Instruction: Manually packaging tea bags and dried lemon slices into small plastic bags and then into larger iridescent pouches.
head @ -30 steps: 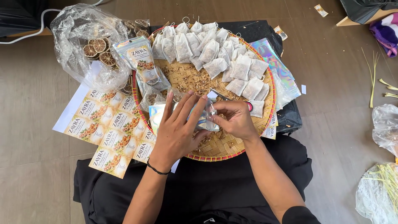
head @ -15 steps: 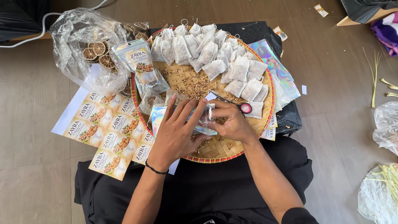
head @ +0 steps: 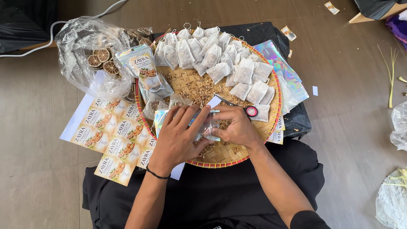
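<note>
My left hand [head: 180,138] and my right hand [head: 236,126] both grip a small clear plastic pouch [head: 208,125] over the near part of a round woven tray [head: 271,123]. The left fingers spread over the pouch's left side, and the right fingers pinch its right side. Loose dried herb bits [head: 196,87] cover the tray's middle. Several white filled tea bags [head: 212,55] lie in rows along the tray's far rim. Small scissors with a red pivot [head: 250,111] rest just beyond my right hand.
Sheets of printed labels [head: 108,135] lie left of the tray. A clear bag of dried citrus slices [head: 91,59] sits at the far left, with labelled pouches [head: 144,70] beside it. Shiny foil pouches [head: 284,70] lie right of the tray. Plastic bags [head: 398,127] sit at the right edge.
Both hands stay on the pouch. My left fingers have shifted slightly further over it, and the right hand has closed in a little.
</note>
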